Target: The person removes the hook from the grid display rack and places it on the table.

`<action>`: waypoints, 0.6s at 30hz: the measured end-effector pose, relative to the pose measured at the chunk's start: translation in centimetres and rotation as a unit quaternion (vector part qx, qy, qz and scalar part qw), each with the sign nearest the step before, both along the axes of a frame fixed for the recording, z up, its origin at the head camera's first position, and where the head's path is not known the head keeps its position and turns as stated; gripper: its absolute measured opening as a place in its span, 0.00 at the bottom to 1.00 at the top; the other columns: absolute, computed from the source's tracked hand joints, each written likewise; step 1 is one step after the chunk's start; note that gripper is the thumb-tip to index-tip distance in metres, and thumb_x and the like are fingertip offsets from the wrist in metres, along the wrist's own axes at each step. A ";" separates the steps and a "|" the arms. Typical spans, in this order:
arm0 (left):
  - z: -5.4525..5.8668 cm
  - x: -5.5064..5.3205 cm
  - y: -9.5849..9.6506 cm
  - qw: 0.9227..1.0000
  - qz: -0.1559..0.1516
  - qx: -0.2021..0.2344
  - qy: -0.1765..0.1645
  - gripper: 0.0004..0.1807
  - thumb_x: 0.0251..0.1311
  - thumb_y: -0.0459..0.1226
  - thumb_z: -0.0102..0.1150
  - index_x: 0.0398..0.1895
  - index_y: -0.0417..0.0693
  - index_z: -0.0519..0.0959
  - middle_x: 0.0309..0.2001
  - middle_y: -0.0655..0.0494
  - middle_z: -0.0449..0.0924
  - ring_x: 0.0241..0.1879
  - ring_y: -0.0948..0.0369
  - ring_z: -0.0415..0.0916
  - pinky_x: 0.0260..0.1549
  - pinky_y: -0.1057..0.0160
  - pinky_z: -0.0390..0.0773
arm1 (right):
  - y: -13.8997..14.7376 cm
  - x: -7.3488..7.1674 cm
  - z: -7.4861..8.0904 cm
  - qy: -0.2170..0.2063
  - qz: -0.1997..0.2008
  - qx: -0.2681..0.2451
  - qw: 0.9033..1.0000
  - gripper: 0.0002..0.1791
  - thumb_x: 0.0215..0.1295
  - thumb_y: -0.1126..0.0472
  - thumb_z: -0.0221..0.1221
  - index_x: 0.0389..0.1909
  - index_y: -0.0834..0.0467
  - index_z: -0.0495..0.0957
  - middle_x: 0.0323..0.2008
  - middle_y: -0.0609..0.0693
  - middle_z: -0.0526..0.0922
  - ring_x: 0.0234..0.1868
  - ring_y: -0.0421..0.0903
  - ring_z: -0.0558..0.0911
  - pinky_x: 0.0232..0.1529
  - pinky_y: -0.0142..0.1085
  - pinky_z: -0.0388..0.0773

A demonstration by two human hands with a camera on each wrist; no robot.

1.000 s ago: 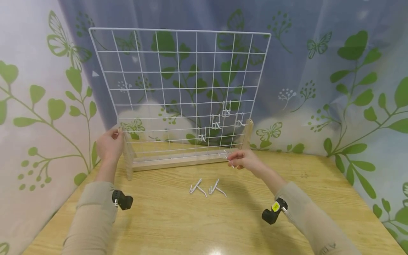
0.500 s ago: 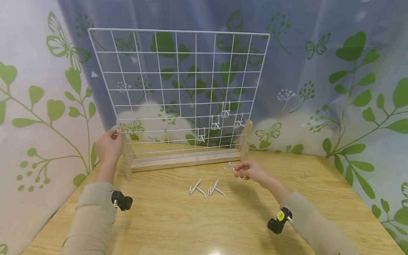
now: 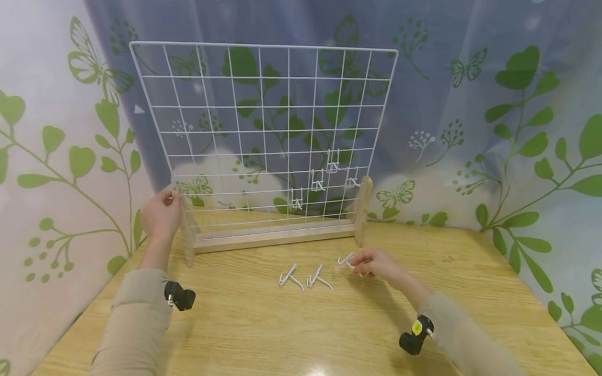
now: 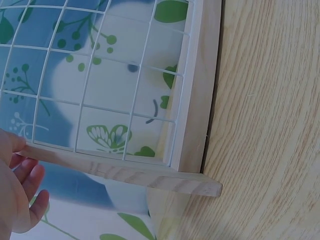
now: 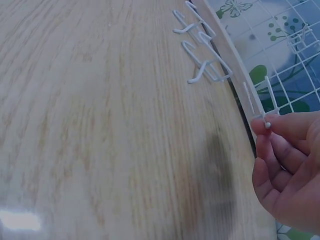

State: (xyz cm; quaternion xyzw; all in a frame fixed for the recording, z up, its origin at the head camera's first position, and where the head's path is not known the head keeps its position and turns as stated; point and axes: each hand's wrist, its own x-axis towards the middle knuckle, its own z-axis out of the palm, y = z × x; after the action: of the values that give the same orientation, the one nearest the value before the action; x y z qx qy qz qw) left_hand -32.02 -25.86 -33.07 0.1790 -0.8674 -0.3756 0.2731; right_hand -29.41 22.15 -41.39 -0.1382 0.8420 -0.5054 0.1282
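Note:
A white wire grid panel stands upright in a wooden stand. My left hand is at the stand's left post, and in the left wrist view its thumb and forefinger pinch the tip of that post. In front of the stand's right end, my right hand pinches a white wire hook between thumb and fingertips, its two prongs pointing away from the hand. Two similar hooks lie side by side on the table. Several more hooks hang on the grid's lower right.
The wooden table stretches in front of the stand. Behind it hangs a curtain printed with leaves and butterflies. Dark wrist cameras are strapped to both sleeves.
My right hand has moved away from the grid's lower right, toward the front and slightly right, with the hook still pinched. My left hand stays at the post.

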 end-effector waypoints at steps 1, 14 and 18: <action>0.0 0.0 0.0 1.000 -0.001 0.001 -0.002 0.22 0.65 0.46 0.44 0.53 0.43 0.77 0.44 0.43 0.79 0.44 0.46 0.73 0.43 0.51 0.67 | 0.0 0.0 -0.1 -0.004 -0.002 -0.001 1.000 0.12 0.57 0.70 0.58 0.40 0.72 0.77 0.31 0.58 0.83 0.25 0.39 0.73 0.27 0.34 0.71; 0.0 0.1 0.0 1.000 0.004 -0.002 -0.006 0.22 0.65 0.46 0.43 0.53 0.44 0.77 0.45 0.43 0.79 0.45 0.46 0.74 0.43 0.51 0.68 | -0.2 0.3 -1.9 -0.010 0.024 0.000 1.000 0.11 0.54 0.71 0.59 0.37 0.74 0.78 0.24 0.49 0.80 0.21 0.38 0.71 0.23 0.29 0.68; 0.1 0.1 0.1 1.000 0.003 0.000 -0.004 0.22 0.65 0.47 0.43 0.52 0.43 0.77 0.45 0.43 0.79 0.45 0.46 0.74 0.43 0.51 0.68 | 0.0 0.1 -2.3 -0.013 0.017 0.004 1.000 0.11 0.55 0.70 0.59 0.37 0.73 0.78 0.27 0.52 0.83 0.24 0.38 0.73 0.25 0.30 0.71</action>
State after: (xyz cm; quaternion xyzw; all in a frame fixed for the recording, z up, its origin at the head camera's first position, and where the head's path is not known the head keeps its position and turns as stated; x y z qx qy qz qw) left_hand -31.92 -25.75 -32.97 0.1834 -0.8680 -0.3739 0.2706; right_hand -29.29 22.11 -43.65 -0.1457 0.8399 -0.5013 0.1487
